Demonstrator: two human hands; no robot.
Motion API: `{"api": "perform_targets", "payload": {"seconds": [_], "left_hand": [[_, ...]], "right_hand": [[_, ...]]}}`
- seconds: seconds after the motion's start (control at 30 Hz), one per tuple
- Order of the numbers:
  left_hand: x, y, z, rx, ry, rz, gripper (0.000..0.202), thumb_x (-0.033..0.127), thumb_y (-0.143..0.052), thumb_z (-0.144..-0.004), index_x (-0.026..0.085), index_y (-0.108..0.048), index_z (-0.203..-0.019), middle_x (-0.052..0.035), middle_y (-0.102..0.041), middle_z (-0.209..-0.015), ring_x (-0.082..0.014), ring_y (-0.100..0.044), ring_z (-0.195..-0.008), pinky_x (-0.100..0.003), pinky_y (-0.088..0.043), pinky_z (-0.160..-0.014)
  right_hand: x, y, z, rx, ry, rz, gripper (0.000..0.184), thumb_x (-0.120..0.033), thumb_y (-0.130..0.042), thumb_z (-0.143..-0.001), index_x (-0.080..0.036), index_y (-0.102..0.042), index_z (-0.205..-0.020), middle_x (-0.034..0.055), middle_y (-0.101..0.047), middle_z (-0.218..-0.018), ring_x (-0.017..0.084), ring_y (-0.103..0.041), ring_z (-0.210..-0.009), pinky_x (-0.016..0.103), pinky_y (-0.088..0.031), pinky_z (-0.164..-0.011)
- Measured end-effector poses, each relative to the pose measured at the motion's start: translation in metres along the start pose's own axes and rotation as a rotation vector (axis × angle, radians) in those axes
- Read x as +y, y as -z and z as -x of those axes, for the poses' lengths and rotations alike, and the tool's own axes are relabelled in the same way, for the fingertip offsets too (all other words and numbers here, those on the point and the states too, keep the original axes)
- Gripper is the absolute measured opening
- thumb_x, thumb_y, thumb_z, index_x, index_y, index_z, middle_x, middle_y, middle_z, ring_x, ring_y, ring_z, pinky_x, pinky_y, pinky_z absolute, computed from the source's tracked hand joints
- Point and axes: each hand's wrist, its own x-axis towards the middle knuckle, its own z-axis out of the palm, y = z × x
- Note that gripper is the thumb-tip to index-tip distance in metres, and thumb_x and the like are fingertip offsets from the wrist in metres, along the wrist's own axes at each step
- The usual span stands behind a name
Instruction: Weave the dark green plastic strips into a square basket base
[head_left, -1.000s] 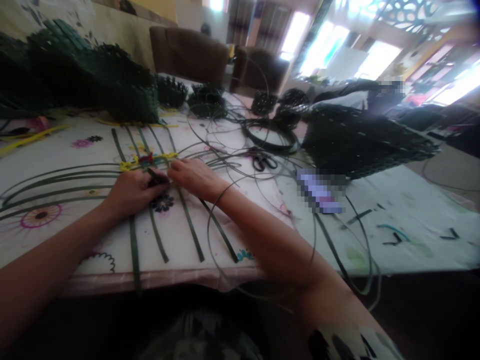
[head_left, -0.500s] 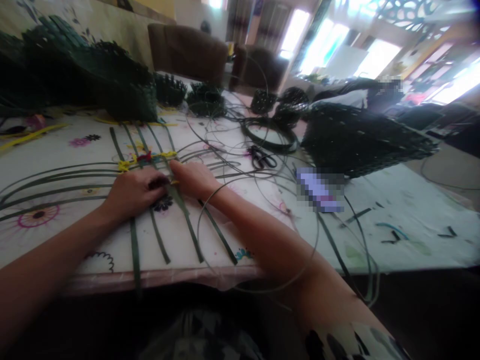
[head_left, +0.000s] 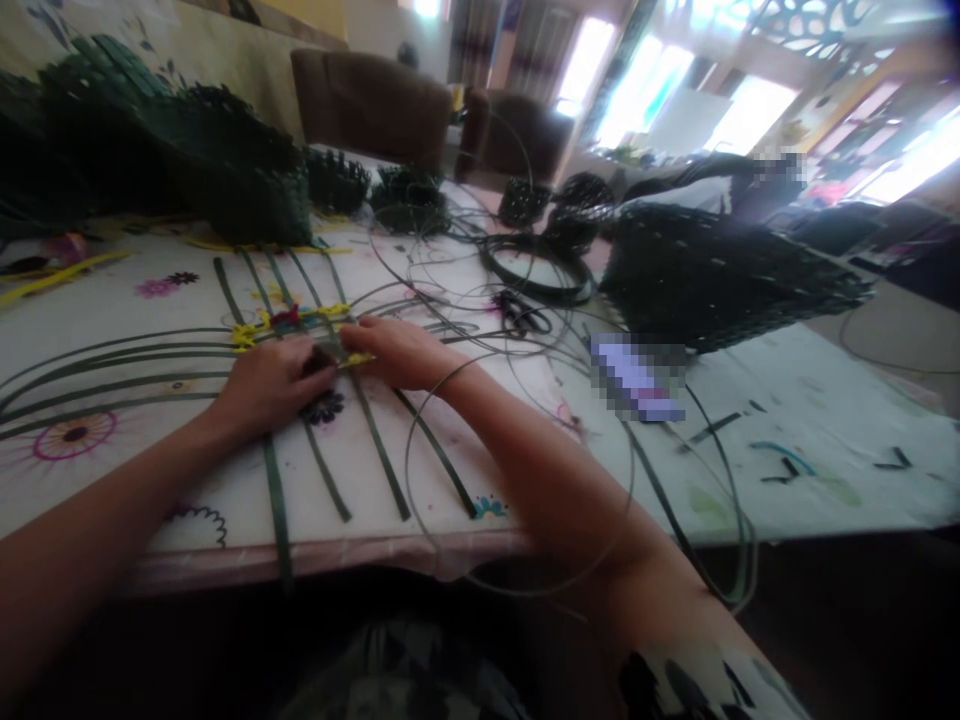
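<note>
- Green strips (head_left: 379, 445) lay crossed on the tabletop (head_left: 240, 505), partly under both hands, with yellow bits (head_left: 244, 335) along the crossing.
- The left hand (head_left: 266, 382) lay over them, fingers curled; whether these gripped anything could not be told.
- The right hand (head_left: 397, 355) was just beside it, fingers bent at a small yellow piece (head_left: 357, 360), their hold unclear.
- Farther right, scissors (head_left: 525, 316) lay near a dark coil (head_left: 525, 285).

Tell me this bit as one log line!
left hand: over green strips | right hand: over green strips, at yellow bit | grips: unclear | scissors: on table
</note>
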Motion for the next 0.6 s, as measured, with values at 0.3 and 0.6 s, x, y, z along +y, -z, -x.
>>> {"api": "perform_targets", "payload": {"seconds": [0.3, 0.6], "left_hand": [[0.005, 0.006, -0.003, -0.025, 0.053, 0.126, 0.048, 0.058, -0.057, -0.087, 0.019, -0.079, -0.102, -0.0076, -0.083, -0.097, -0.0277, -0.07, -0.086, -0.036, -0.05, -0.076], [-0.005, -0.002, -0.008, 0.004, 0.115, 0.273, 0.05, 0.064, -0.056, -0.077, 0.022, -0.078, -0.093, -0.0068, -0.079, -0.087, -0.0308, -0.071, -0.085, -0.038, -0.055, -0.077]], "right_hand": [[-0.009, 0.005, -0.001, 0.003, 0.136, 0.106, 0.021, -0.021, -0.061, -0.107, -0.021, -0.08, -0.117, 0.012, -0.066, -0.13, 0.026, -0.059, -0.117, 0.037, -0.045, -0.096], [-0.009, 0.004, 0.0, 0.169, -0.005, -0.106, 0.027, -0.026, -0.056, -0.113, -0.013, -0.079, -0.108, 0.0107, -0.065, -0.113, 0.02, -0.059, -0.097, 0.031, -0.042, -0.086]]}}
